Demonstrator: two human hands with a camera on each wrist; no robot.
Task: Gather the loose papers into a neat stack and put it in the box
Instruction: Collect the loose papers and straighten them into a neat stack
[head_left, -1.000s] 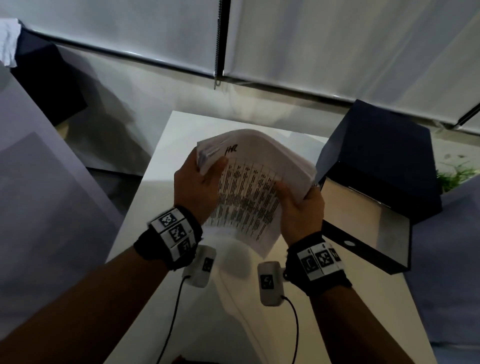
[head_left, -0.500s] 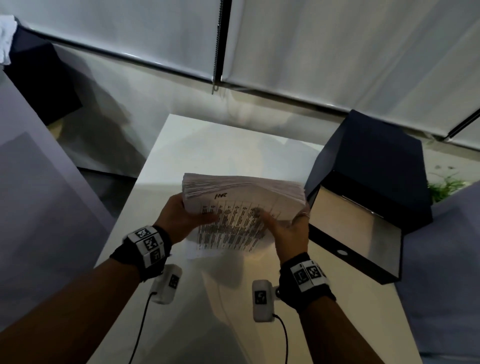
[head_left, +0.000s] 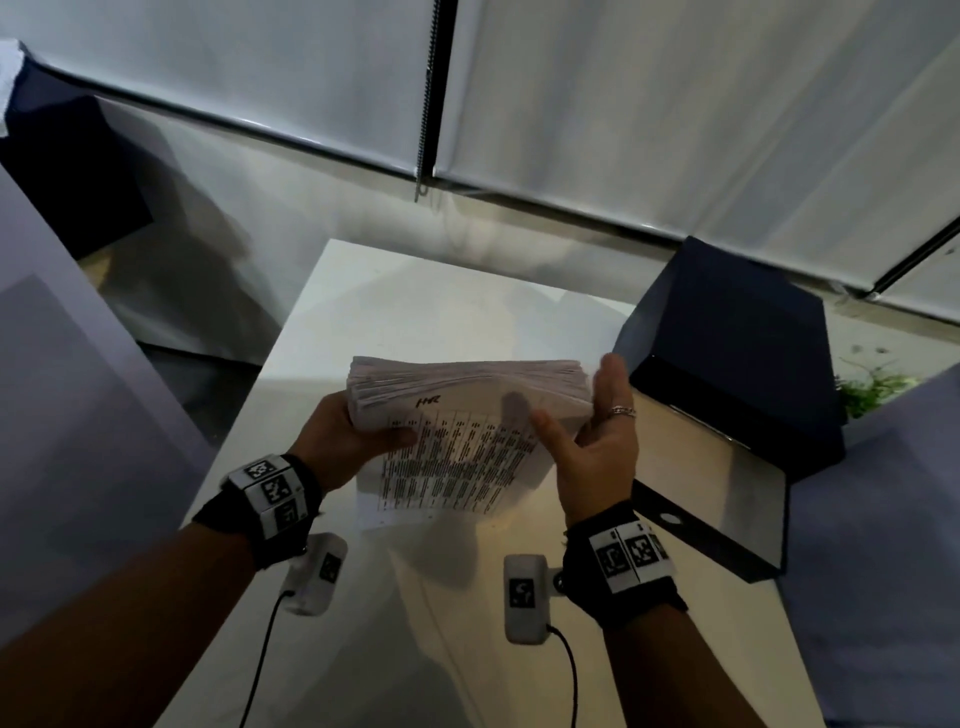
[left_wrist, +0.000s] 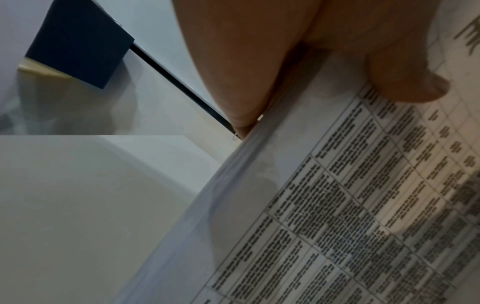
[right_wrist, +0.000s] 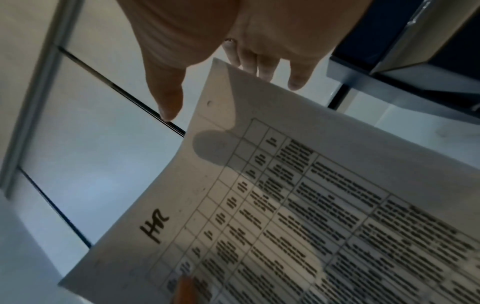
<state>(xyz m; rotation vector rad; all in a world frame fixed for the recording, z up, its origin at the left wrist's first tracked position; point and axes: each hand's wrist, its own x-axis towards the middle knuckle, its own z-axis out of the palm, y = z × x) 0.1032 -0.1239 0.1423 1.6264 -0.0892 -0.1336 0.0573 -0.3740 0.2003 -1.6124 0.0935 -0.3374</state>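
White paper, a thick stack of papers (head_left: 467, 395), stands on its lower edge on the pale table (head_left: 395, 306), its top sheet printed with a table of text and hand-marked "HR" near the upper edge. The left hand (head_left: 343, 436) grips the stack's left side, thumb across the printed face and fingers behind it (the left wrist view shows the thumb pressed onto the sheet). The right hand (head_left: 597, 447) is spread flat, fingers straight, palm turned toward the stack's right edge and just beside it; whether it touches the paper I cannot tell. It holds nothing. A ring (head_left: 622, 411) sits on 1 finger. The dark box (head_left: 727, 467) stands open just right of the stack, its pale inside showing
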